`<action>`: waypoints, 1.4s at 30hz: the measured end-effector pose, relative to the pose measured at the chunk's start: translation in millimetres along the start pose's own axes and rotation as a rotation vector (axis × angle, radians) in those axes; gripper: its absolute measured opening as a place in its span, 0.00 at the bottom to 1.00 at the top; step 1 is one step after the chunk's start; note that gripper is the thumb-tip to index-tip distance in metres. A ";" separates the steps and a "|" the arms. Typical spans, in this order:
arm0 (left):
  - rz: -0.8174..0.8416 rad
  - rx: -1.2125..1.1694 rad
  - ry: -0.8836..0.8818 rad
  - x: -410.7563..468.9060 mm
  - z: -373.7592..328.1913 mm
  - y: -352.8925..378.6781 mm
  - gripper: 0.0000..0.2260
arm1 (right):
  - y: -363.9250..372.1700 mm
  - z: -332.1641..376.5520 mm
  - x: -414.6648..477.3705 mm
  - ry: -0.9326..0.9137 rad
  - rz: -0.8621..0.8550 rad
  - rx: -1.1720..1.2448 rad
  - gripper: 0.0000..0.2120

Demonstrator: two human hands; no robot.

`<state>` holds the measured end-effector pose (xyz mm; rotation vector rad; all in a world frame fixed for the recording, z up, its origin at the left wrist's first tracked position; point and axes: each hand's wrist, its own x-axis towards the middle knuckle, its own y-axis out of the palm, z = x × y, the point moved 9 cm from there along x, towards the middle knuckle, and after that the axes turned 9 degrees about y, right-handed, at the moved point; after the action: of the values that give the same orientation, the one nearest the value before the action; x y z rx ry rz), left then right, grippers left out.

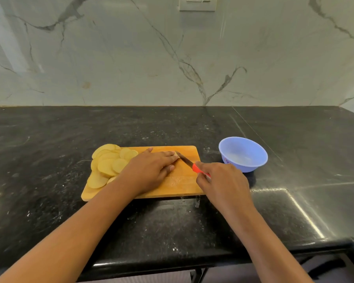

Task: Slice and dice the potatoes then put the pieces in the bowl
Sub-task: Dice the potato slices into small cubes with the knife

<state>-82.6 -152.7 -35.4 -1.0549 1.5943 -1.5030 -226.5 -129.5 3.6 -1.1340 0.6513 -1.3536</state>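
Note:
A wooden cutting board (184,184) lies on the black counter. Several round potato slices (107,165) are piled on its left end. My left hand (149,170) lies over a small potato piece (176,153); only the piece's tip shows at my fingertips. My right hand (219,178) grips the red handle of a knife (185,160), whose blade tip meets the potato piece. A light blue bowl (253,166) stands to the right of the board, with no potato visible inside.
The black stone counter (70,129) stretches wide around the board, with its front edge close to me. A marble wall (131,58) rises behind, with a wall socket (197,4) at the top.

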 end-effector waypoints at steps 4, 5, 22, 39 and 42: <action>-0.032 0.015 -0.005 1.5 -0.5 -3.2 0.20 | -4.9 6.0 6.2 -0.035 -0.031 -0.046 0.18; -0.041 0.011 -0.003 1.9 -0.2 -4.5 0.19 | -7.7 6.5 8.3 -0.042 -0.053 -0.053 0.18; 0.000 -0.008 0.004 5.6 -0.6 -6.9 0.19 | -0.2 24.7 26.7 -0.150 0.024 -0.145 0.17; 0.062 0.041 -0.011 0.4 1.5 0.3 0.20 | -29.4 18.0 -5.2 -0.106 -0.049 -0.128 0.18; 0.050 0.037 -0.008 -1.5 0.6 -0.4 0.20 | -20.8 25.8 2.3 -0.123 -0.076 -0.104 0.18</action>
<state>-81.4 -151.6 -35.1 -0.9917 1.5698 -1.4877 -211.6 -122.1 32.3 -1.3262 0.5998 -1.3149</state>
